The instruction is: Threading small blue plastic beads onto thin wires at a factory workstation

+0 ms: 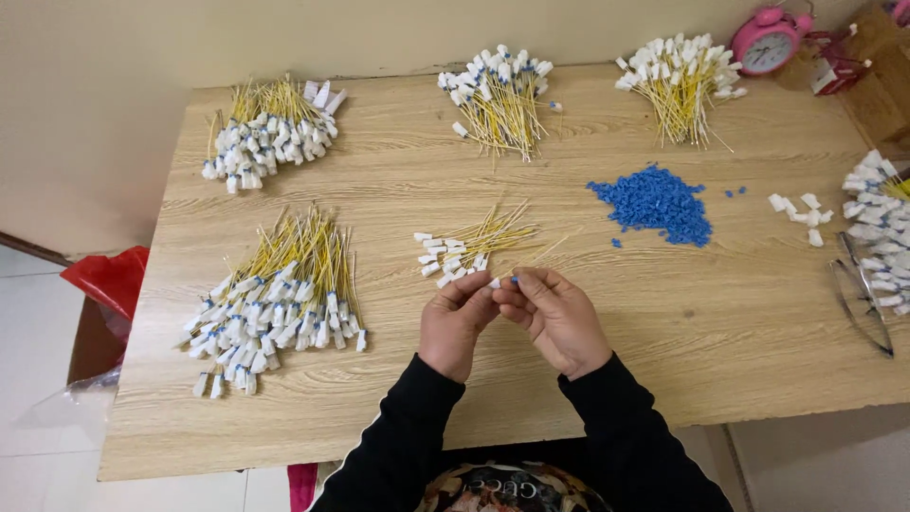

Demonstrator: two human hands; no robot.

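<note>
Item in hand: one yellow wire point(542, 254) with a white connector point(495, 283) at its near end, held just above the wooden table point(398, 180) near its front edge. The left hand point(457, 320) pinches the connector between thumb and fingertips, closed on it; the right hand point(555, 315) meets it fingertip to fingertip, closed on a small blue piece point(515, 280) that sits just beside the connector, touching or nearly so. The wire runs up and to the right from the pinch, away from the person. Just beyond the hands: a small fan of wires with white connectors point(464, 248), lying flat. Right of that, a loose heap of blue pieces point(656, 204). Left of the hands, a large bundle point(275, 299) of finished wires; three more bundles along the far edge, at left point(267, 133), centre point(498, 95) and right point(679, 81). Near the right edge: a few loose white connectors point(798, 213), a further pile of white connectors point(877, 228), and metal tweezers point(858, 299). Far right corner: a pink alarm clock point(768, 40). Beside the table on the left, a red bag point(109, 280).
</note>
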